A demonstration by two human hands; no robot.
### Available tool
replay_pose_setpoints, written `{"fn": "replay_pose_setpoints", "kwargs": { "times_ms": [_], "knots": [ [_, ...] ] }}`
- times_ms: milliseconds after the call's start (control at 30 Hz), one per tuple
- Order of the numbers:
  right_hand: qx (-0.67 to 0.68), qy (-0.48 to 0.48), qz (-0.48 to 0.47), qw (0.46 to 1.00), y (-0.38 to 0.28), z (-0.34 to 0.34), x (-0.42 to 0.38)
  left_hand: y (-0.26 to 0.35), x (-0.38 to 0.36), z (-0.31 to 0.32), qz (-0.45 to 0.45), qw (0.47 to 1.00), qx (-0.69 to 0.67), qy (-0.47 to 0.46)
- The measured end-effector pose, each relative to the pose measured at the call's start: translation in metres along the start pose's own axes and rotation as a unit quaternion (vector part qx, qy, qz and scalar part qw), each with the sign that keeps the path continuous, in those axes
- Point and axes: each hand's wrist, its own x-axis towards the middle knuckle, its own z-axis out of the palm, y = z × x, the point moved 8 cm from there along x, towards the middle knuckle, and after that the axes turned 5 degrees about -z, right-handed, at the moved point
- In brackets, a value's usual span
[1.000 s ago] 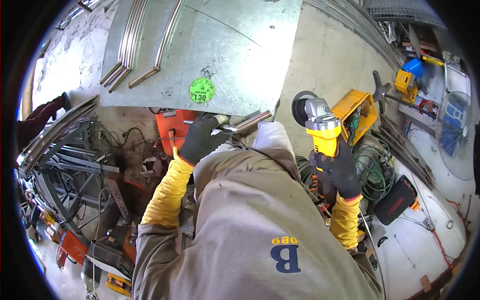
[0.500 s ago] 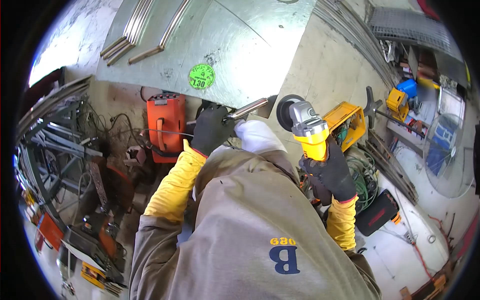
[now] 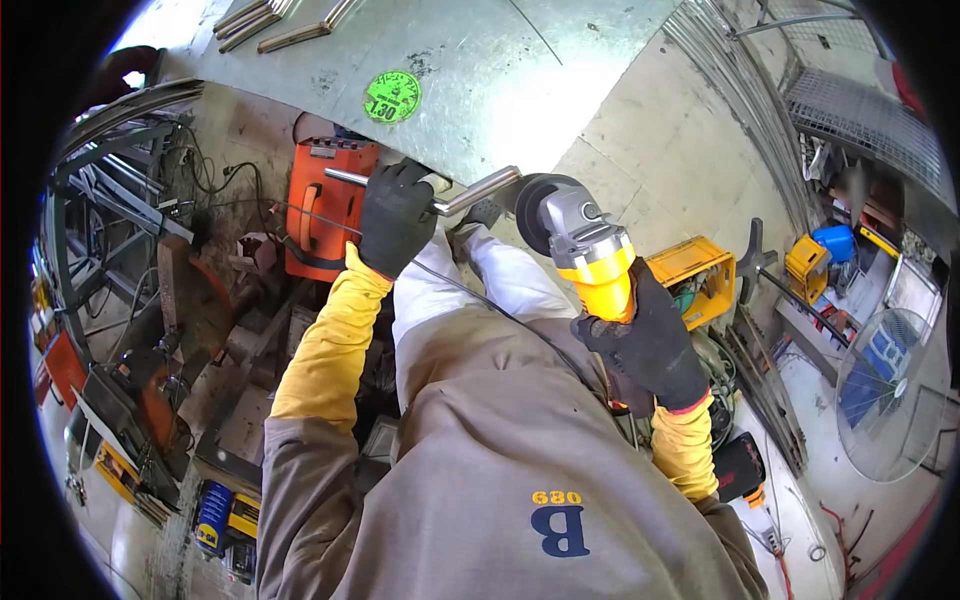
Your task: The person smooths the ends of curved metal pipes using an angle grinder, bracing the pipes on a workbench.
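My left hand (image 3: 393,215), in a black glove, is closed around a bent shiny metal tube (image 3: 480,190). One arm of the tube points right toward the grinder; its other end sticks out to the left of the glove. In a black glove too, my right hand (image 3: 650,345) grips the yellow body of an angle grinder (image 3: 592,250). The grinder's dark disc (image 3: 537,212) is right at the tube's right end and overlaps it in this view. A power cord runs from near my left hand across my lap.
A metal-topped table (image 3: 480,100) lies ahead, with several bent tubes (image 3: 300,38) and a green round sticker (image 3: 392,97). An orange machine (image 3: 325,210) stands left, a yellow crate (image 3: 690,280) right. Long metal bars (image 3: 745,110) and a fan (image 3: 890,385) are farther right.
The grinder has moved left and up so its disc meets the tube's end. The tube has shifted slightly left, its left end now showing. My view has tilted down a little.
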Motion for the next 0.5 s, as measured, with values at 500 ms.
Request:
{"fn": "replay_pose_setpoints", "kwargs": {
  "times_ms": [500],
  "knots": [
    [-0.074, -0.023, -0.025, 0.997, -0.024, -0.002, 0.003, 0.015, 0.010, -0.023, 0.079, 0.993, 0.088, 0.025]
  ]
}}
